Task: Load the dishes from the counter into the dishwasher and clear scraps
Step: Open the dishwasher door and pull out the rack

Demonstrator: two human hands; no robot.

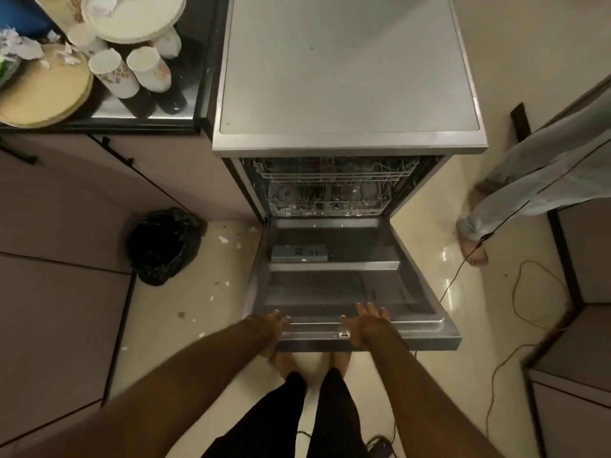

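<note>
Resting at the front edge of the lowered door (334, 285), the left hand (275, 320) and right hand (367, 320) lay released, fingers straight, gripping nothing. To do this well, I judged, both should slide the rack (327, 196) out evenly. The dishes (114, 72) sat on the counter (145, 122), upper left. No writing was legible.
</note>
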